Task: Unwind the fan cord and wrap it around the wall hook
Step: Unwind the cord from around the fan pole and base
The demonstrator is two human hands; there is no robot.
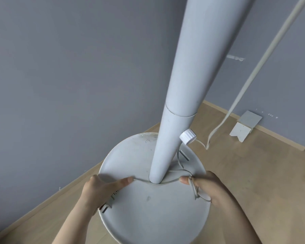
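Where thin cord [172,181] hugs the smooth pole [165,152], left hand [99,190] pinches it; right hand [207,186] too.

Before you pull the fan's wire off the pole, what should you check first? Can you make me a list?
1. Left hand holds the grey plug end of the thin white cord: ok.
2. Right hand grips the gathered cord loops: ok.
3. Cord free of the white fan pole: not ok, it curves round the pole's foot between both hands.
4. Cord clear of the white ribbed knob: cannot tell, a strand runs up beneath it.
5. Wall hook in sight: not ok, none shows in this view.
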